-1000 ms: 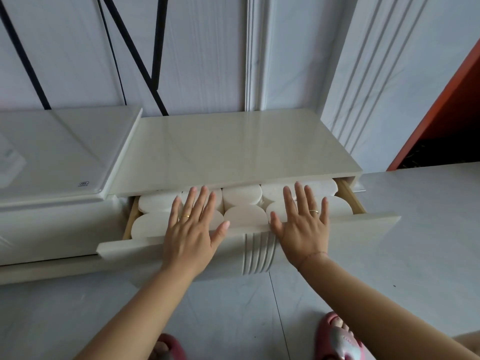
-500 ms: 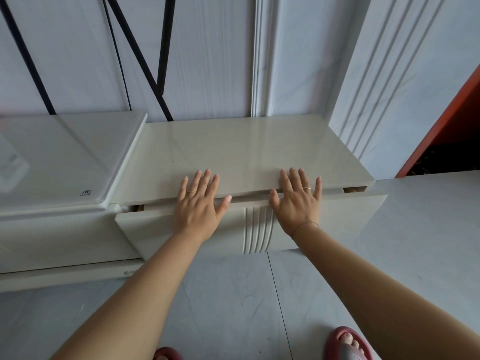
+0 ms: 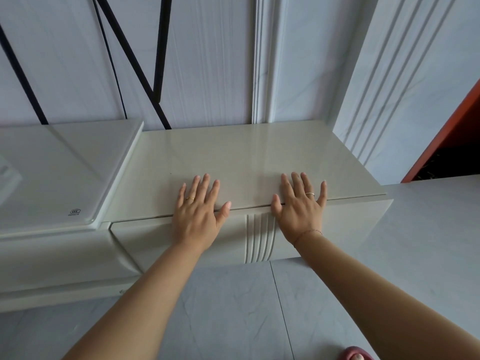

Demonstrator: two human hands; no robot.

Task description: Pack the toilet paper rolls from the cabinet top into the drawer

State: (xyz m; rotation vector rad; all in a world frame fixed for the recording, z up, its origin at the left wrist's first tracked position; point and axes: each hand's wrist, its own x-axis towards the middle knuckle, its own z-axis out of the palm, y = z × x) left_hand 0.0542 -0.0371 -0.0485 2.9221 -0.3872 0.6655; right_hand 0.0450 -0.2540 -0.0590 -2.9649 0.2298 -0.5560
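Drawer [image 3: 337, 224] closed flush under cabinet top [image 3: 246, 157], left hand [image 3: 198, 215] and right hand [image 3: 301, 211] flat, fingers [image 3: 204, 187] straight and spread, pressing drawer front either side of fluted centre panel [image 3: 259, 237], toilet paper rolls hidden from view

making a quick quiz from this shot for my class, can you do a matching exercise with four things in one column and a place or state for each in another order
Things
1. left hand
2. drawer
3. slipper
4. black rods

Places or states
a. crossing against the wall
b. pushed in under the cabinet top
c. flat, fingers straight, left of the ribbed moulding
d. at the bottom right, on the floor

Pairs: 1-c, 2-b, 3-d, 4-a
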